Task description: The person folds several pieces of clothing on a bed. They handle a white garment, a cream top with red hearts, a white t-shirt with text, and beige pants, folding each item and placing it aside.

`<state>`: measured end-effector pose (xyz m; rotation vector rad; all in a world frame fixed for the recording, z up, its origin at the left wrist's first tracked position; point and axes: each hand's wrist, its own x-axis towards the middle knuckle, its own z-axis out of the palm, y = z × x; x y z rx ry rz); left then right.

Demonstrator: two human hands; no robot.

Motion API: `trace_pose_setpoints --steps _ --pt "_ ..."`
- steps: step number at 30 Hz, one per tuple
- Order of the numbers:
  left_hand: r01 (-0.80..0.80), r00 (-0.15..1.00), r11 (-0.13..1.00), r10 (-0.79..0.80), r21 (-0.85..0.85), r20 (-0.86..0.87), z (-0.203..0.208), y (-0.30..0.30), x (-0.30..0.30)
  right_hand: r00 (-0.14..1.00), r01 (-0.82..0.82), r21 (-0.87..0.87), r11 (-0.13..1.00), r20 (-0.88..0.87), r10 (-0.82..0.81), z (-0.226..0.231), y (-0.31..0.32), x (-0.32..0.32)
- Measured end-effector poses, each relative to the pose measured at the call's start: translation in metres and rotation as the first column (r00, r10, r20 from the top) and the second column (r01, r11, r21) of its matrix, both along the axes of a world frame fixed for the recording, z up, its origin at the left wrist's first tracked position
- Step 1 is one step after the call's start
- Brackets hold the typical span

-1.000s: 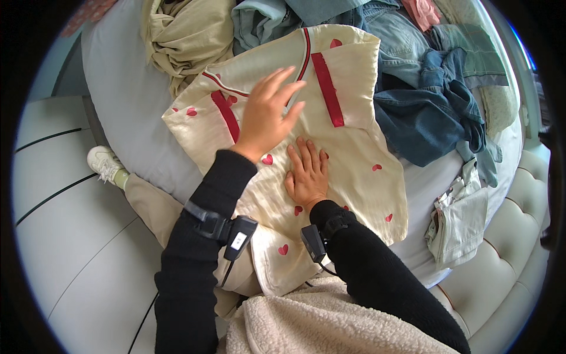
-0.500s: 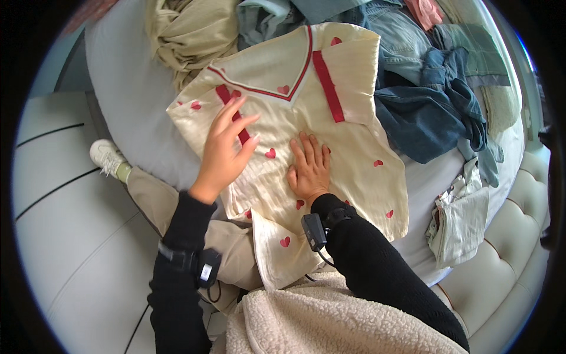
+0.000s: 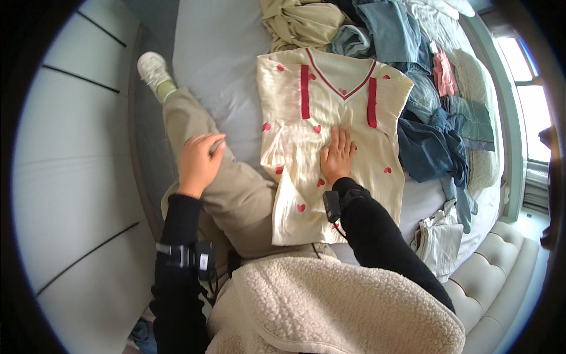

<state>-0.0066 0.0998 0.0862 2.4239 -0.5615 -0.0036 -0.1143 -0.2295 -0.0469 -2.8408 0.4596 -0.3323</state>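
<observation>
A cream satin V-neck pajama top (image 3: pixel 289 141) with red hearts lies spread on the bed in front of me. Its collar has red and white trim, and both sleeves are folded inward over the body, their red cuff bands running lengthwise. My right hand (image 3: pixel 338 158) rests flat on the middle of the top, fingers stretched out and holding nothing. To the left, away from the fabric, my left hand (image 3: pixel 199 165) hovers by my bent leg in beige trousers (image 3: pixel 236 183). Its fingers are loosely curved, the thumb apart from them, with nothing seen in the grasp.
A beige garment heap (image 3: pixel 300 26) lies at the far side of the bed. Blue jeans (image 3: pixel 427 147), a pink garment (image 3: pixel 443 74) and other clothes are piled at the right. Folded white clothing (image 3: pixel 439 242) sits near the tufted headboard (image 3: pixel 492 253). White cabinets (image 3: pixel 82 171) stand at the left.
My left hand has left the top's left sleeve and moved left toward my leg. My right hand stays flat on the top. The view has shifted, and the top now appears straighter.
</observation>
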Motion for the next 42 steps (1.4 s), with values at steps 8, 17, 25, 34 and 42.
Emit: trace_pose_setpoints --steps 8,17,25,34,42 --pt "0.232 0.96 0.949 -0.258 0.212 0.105 0.0 -0.016 -0.056 0.953 -0.206 0.463 0.862 -0.106 0.284 0.056 -0.043 -0.055" --pt "0.714 0.697 0.699 -0.714 -0.02 -0.062 0.008 -0.035 -0.126 0.746 0.654 0.276 0.704 -0.078 -0.662 0.032 -0.208 -0.315" --pt "0.703 0.7 0.7 -0.712 -0.123 -0.05 0.004 -0.038 -0.122 0.411 0.784 0.619 -0.037 -0.564 -0.716 0.009 -0.176 -0.37" --pt "0.35 0.764 0.751 -0.575 -0.56 -0.293 0.025 -0.041 -0.114 0.49 0.838 0.543 0.051 -0.71 -0.505 0.038 -0.179 -0.321" --pt "0.184 0.66 0.769 -0.558 -0.612 -0.502 0.045 -0.043 -0.113 0.504 0.693 0.717 -0.07 -0.552 -0.664 0.054 -0.195 -0.344"
